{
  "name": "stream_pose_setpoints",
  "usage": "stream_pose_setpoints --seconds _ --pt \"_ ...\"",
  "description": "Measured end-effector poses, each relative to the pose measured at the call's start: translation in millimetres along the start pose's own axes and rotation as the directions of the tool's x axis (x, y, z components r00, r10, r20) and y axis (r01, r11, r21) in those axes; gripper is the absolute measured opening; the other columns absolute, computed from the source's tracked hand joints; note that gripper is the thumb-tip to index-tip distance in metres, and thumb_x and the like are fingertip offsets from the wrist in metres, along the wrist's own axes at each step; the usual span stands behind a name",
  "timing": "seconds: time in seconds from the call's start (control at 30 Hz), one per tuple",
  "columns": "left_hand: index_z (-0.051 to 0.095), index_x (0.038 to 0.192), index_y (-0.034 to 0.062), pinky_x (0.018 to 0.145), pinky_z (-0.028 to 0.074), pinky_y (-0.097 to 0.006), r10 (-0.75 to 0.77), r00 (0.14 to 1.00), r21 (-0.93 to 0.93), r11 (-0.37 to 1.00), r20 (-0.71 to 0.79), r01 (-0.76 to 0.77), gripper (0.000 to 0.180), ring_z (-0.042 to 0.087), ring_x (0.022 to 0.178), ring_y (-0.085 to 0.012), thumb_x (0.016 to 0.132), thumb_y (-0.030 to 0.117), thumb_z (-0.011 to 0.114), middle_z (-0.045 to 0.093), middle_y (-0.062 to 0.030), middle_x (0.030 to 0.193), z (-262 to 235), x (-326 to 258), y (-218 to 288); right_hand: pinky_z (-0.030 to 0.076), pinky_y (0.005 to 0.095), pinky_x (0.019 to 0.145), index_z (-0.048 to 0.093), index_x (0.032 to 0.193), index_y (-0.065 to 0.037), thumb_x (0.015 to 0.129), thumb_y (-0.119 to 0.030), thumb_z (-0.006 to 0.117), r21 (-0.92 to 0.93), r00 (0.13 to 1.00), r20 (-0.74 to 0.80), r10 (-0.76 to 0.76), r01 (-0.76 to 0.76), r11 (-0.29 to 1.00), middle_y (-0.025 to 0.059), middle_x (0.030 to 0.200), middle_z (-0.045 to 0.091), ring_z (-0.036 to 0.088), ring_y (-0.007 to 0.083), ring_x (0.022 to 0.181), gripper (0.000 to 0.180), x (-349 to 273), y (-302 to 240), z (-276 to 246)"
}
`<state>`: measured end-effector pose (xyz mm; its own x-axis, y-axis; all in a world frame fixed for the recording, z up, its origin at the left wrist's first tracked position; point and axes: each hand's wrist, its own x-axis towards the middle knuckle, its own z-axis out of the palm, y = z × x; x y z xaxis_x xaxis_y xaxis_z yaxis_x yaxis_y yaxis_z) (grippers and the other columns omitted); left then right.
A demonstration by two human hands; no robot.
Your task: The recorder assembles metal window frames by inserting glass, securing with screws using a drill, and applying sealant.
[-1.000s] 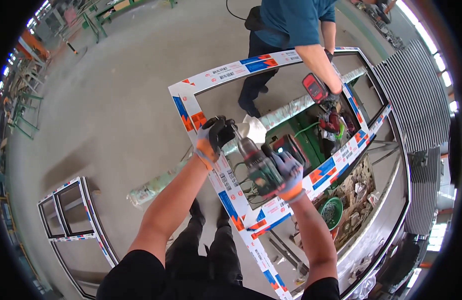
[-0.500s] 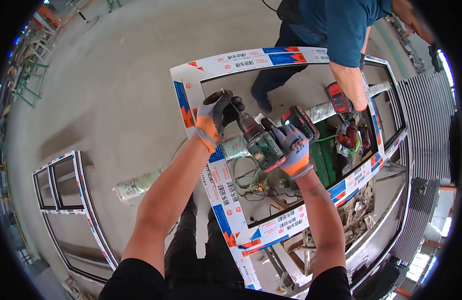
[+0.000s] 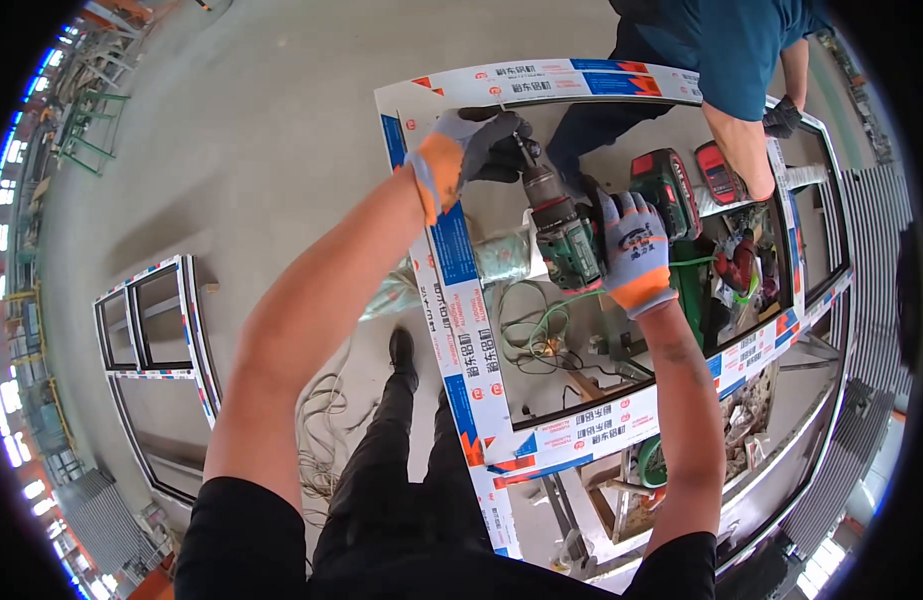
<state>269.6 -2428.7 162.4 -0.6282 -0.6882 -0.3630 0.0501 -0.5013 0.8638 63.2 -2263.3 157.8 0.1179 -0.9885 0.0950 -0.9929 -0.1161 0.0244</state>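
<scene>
A dark green cordless drill (image 3: 567, 235) points its bit at the upper left corner of a white aluminium window frame wrapped in blue-and-red film (image 3: 452, 270). The gloved right hand (image 3: 634, 250) is wrapped around its grip; the gloved left hand (image 3: 472, 150) curls fingers at the bit. Opposite, a person in a blue shirt (image 3: 732, 50) leans over the frame.

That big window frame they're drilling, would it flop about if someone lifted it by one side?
Probably not much: the frame looks like rigid metal bars joined at square corners. It spans well past both the left hand and the right hand on the drill, so it is likely awkward, perhaps twisting slightly. Its film wrap may feel slippery.
</scene>
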Motion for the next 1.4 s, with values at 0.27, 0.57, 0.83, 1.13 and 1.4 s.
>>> stream_pose_setpoints --seconds 0.27,0.57,0.83,1.13,1.4 --pt "0.066 0.097 -0.0013 0.06 0.055 -0.033 0.042 0.894 -0.308 0.931 -0.446 -0.198 0.018 0.065 0.065 -0.0199 0.091 0.015 0.062 0.068 -0.0105 0.08 31 54 -91 0.049 0.0439 0.088 0.053 0.126 -0.001 0.079 -0.026 0.061 0.038 0.996 0.09 0.017 -0.02 0.999 0.0204 0.108 0.06 0.058 0.0369 0.103 0.054 -2 -2 29" --pt "0.068 0.089 -0.0009 0.06 0.051 -0.03 0.088 0.902 -0.139 0.977 -0.423 -0.16 0.016 0.062 0.062 -0.017 0.087 0.014 0.065 0.065 -0.0065 0.073 -18 92 -115 0.05 0.0392 0.077 0.057 0.128 -0.005 0.082 -0.023 0.055 -0.091 0.993 0.06 -0.1 0.105 0.99 0.0132 0.096 0.064 0.062 0.0291 0.089 0.049 17 7 80" --pt "0.071 0.1 -0.0017 0.071 0.053 -0.027 0.144 0.92 -0.011 0.987 -0.364 -0.159 0.027 0.069 0.076 -0.0162 0.091 0.022 0.062 0.073 -0.0096 0.088 -30 103 -109 0.05 0.0378 0.072 0.059 0.127 -0.007 0.082 -0.02 0.055 -0.079 0.995 0.017 -0.094 0.095 0.992 0.0115 0.093 0.063 0.063 0.027 0.087 0.048 30 9 85" --pt "0.064 0.104 -0.0012 0.07 0.058 -0.036 0.125 0.944 -0.04 0.989 -0.304 -0.144 0.023 0.069 0.076 -0.0234 0.094 0.019 0.06 0.069 -0.0115 0.091 -40 118 -93 0.051 0.0379 0.072 0.06 0.123 -0.006 0.082 -0.02 0.055 -0.111 0.999 0.022 -0.048 0.05 0.993 0.0112 0.092 0.063 0.063 0.0273 0.086 0.044 45 3 91" --pt "0.066 0.098 -0.0019 0.067 0.058 -0.035 0.113 0.932 -0.02 0.992 -0.344 -0.127 0.02 0.068 0.071 -0.0227 0.092 0.016 0.061 0.068 -0.0105 0.086 -32 115 -84 0.052 0.0389 0.071 0.059 0.123 -0.006 0.082 -0.018 0.054 -0.133 0.999 -0.002 -0.038 0.037 0.99 0.0117 0.093 0.064 0.063 0.0273 0.086 0.043 45 2 99"
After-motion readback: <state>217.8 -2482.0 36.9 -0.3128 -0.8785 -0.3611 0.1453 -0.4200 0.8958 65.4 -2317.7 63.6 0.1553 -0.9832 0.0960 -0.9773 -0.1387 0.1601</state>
